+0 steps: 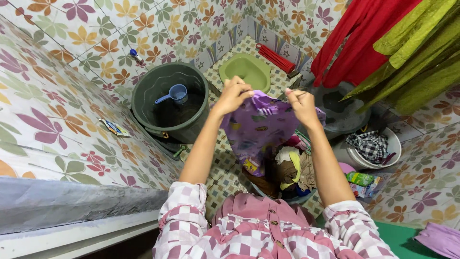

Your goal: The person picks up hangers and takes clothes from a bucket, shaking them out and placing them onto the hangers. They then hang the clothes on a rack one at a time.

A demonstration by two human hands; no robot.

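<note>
Tiled washroom, both hands [233,94] [302,103] spreading patterned purple cloth [258,125]

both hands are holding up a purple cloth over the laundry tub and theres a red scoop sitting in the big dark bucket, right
Not quite. The scoop in the big dark bucket is blue, not red, as the head view shows. The rest holds: the left hand and right hand both hold up the purple cloth over the laundry tub.

You see a dark green bucket [170,103] holding a blue scoop [175,94], a green squat pan [245,71], and red cloth [357,41] hanging beside olive cloth [417,52].
</note>
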